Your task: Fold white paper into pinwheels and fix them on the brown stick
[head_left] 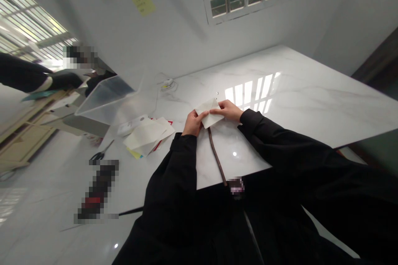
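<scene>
The paper (211, 120) is between both hands, over the table (326, 101). The left hand (192, 123) pinches its left side, the right hand (230, 110) its right. A stick (214, 152) extends nearer.

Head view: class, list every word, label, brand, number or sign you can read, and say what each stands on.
No text can be read.
Yellow note on the wall: lines of writing, too blurred to read.
Cream paper in the left hand and right hand: no writing visible.
</scene>
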A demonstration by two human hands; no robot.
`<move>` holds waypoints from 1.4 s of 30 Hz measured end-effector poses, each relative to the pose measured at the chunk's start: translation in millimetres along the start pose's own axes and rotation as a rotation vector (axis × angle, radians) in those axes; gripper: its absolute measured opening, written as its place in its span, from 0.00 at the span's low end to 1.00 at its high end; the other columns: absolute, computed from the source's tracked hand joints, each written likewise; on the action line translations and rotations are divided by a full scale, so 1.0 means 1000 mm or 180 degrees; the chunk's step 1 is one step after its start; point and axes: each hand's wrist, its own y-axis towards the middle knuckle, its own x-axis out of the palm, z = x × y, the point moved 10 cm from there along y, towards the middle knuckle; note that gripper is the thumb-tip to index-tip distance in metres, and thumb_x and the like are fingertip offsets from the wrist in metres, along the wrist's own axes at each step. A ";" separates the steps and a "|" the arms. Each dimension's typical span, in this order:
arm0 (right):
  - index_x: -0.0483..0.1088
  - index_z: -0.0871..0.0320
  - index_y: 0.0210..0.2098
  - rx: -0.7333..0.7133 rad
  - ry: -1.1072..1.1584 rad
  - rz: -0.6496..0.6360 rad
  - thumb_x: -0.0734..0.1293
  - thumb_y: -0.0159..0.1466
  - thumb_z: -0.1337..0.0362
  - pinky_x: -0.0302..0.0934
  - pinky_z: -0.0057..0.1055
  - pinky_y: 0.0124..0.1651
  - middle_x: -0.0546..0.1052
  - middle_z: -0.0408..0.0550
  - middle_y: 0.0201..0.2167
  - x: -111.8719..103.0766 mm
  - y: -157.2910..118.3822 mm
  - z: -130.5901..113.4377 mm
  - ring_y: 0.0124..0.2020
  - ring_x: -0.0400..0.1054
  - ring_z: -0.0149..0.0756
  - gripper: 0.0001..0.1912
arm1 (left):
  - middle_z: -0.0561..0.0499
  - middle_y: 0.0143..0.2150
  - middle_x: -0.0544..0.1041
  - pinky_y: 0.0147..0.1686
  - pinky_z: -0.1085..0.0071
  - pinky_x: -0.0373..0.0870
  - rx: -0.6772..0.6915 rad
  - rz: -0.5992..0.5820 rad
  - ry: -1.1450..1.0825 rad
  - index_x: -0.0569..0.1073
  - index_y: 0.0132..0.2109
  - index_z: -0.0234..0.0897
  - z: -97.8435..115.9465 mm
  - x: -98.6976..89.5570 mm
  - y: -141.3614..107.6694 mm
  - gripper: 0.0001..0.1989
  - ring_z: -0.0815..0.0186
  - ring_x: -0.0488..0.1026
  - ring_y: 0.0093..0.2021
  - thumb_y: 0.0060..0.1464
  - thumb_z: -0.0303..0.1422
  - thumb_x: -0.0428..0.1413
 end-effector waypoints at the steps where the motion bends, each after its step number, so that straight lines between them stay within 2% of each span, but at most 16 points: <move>1: 0.80 0.64 0.36 0.0012 0.0006 0.0004 0.81 0.56 0.52 0.66 0.27 0.34 0.82 0.50 0.31 0.000 0.000 0.000 0.32 0.74 0.35 0.21 | 0.40 0.44 0.85 0.55 0.56 0.77 -0.0005 0.0008 0.0001 0.79 0.47 0.31 0.000 0.000 0.000 0.29 0.48 0.81 0.53 0.36 0.36 0.76; 11: 0.79 0.64 0.35 -0.0020 -0.0081 -0.0003 0.80 0.55 0.49 0.64 0.27 0.33 0.80 0.48 0.29 -0.001 0.001 0.001 0.31 0.71 0.34 0.23 | 0.40 0.44 0.85 0.54 0.55 0.78 0.0027 0.0098 0.0089 0.79 0.47 0.31 0.000 -0.005 0.001 0.31 0.48 0.81 0.53 0.34 0.36 0.76; 19: 0.77 0.65 0.31 -0.0055 -0.0591 -0.0166 0.78 0.55 0.44 0.52 0.27 0.26 0.69 0.40 0.20 0.004 -0.003 -0.008 0.23 0.58 0.27 0.27 | 0.39 0.44 0.85 0.54 0.54 0.78 0.0130 0.0248 0.0058 0.78 0.47 0.31 0.001 -0.011 0.003 0.30 0.47 0.81 0.54 0.35 0.36 0.76; 23: 0.75 0.65 0.29 -0.0067 -0.0684 -0.0130 0.77 0.56 0.45 0.52 0.27 0.27 0.67 0.39 0.19 0.003 -0.003 -0.008 0.22 0.58 0.27 0.26 | 0.40 0.44 0.85 0.54 0.54 0.78 0.0110 0.0247 0.0031 0.77 0.48 0.31 0.002 -0.010 0.002 0.32 0.47 0.80 0.54 0.34 0.36 0.76; 30: 0.77 0.65 0.32 -0.0075 -0.0661 -0.0118 0.76 0.57 0.48 0.54 0.27 0.27 0.69 0.41 0.20 0.003 -0.001 -0.005 0.23 0.59 0.27 0.23 | 0.40 0.43 0.85 0.54 0.55 0.79 0.0002 0.0212 0.0003 0.77 0.48 0.31 0.000 -0.007 0.000 0.33 0.48 0.81 0.53 0.33 0.36 0.77; 42: 0.76 0.63 0.32 -0.0008 -0.0655 -0.0148 0.77 0.58 0.47 0.52 0.27 0.25 0.69 0.41 0.21 0.003 -0.002 -0.002 0.22 0.59 0.28 0.23 | 0.41 0.43 0.85 0.55 0.55 0.78 -0.0014 0.0223 0.0000 0.78 0.46 0.31 0.000 -0.007 0.000 0.31 0.48 0.81 0.53 0.33 0.36 0.77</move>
